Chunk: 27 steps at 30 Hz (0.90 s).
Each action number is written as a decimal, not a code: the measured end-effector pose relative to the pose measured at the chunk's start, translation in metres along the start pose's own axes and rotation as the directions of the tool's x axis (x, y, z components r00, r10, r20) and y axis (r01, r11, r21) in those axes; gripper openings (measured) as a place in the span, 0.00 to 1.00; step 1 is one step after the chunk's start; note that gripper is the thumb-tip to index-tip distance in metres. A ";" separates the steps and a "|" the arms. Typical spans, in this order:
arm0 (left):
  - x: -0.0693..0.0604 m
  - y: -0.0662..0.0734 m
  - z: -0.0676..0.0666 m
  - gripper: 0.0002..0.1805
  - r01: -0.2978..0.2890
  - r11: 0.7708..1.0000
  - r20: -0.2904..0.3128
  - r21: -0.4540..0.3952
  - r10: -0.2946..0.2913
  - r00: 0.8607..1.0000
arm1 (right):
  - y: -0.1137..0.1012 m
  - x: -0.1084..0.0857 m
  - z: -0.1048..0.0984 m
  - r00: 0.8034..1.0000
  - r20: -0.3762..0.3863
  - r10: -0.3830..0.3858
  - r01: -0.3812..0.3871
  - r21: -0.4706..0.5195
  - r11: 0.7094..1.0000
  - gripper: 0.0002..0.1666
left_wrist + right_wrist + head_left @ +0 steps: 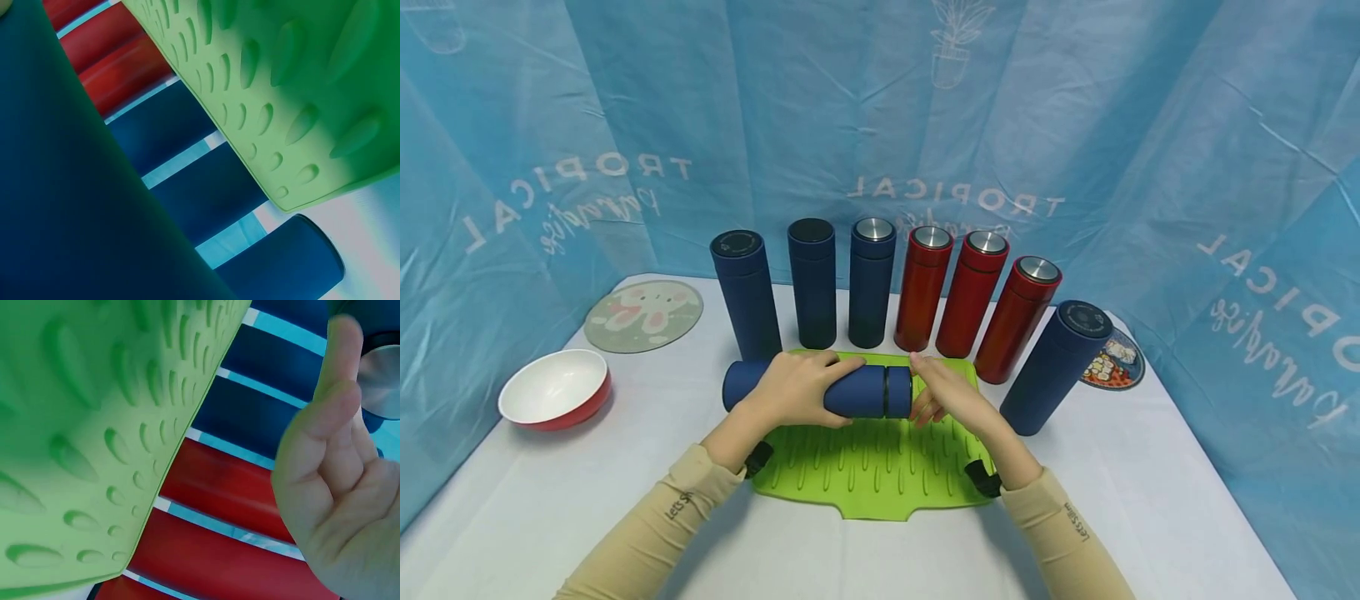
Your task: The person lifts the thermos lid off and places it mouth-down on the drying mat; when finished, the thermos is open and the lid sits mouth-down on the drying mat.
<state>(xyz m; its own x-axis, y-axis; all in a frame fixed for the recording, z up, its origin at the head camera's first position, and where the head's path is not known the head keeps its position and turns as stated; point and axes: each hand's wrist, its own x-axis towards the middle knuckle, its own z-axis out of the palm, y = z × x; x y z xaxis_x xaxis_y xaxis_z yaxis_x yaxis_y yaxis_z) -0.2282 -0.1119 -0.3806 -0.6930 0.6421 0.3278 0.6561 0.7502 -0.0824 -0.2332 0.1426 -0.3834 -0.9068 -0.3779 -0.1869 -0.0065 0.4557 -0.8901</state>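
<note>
A blue thermos bottle [865, 392] lies sideways above the green ridged mat [880, 467], gripped round its body by my left hand [796, 388]. Its lid end faces right, beside my right hand [953, 398], whose fingers are extended; in the right wrist view the right hand [337, 469] is near the silver disc [382, 381] of a bottle end. Whether a fingertip touches the lid is hard to tell. The held bottle [75, 169] fills the left side of the left wrist view, hiding most of the left fingers.
Blue bottles [811, 283] and red bottles [925, 287] stand in a row behind the mat. Another blue bottle [1054, 367] stands at right, partly over a patterned round mat [1116, 362]. At left are a red-and-white bowl [555, 390] and a round rabbit mat [643, 317].
</note>
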 end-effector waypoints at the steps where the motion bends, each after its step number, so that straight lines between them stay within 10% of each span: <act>1: 0.000 0.000 0.000 0.43 0.000 1.000 0.000 0.000 0.000 1.000 | 0.000 0.000 0.000 1.000 0.025 0.015 -0.015 0.013 1.000 0.40; 15: -0.001 0.001 -0.004 0.43 0.018 1.000 0.021 0.013 -0.019 1.000 | 0.006 0.002 0.000 0.991 0.127 0.034 -0.053 0.148 0.988 0.34; 27: -0.001 0.001 -0.006 0.43 0.032 0.999 0.056 -0.003 -0.031 0.998 | 0.012 -0.001 -0.004 0.974 0.166 -0.152 0.122 0.180 0.976 0.42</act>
<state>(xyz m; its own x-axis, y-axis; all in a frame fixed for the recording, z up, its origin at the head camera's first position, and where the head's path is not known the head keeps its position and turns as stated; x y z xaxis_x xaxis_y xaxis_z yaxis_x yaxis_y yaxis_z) -0.2250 -0.1124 -0.3753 -0.7290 0.6261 0.2767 0.6346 0.7697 -0.0696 -0.2343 0.1520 -0.3922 -0.8127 -0.5711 -0.1155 -0.0409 0.2536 -0.9664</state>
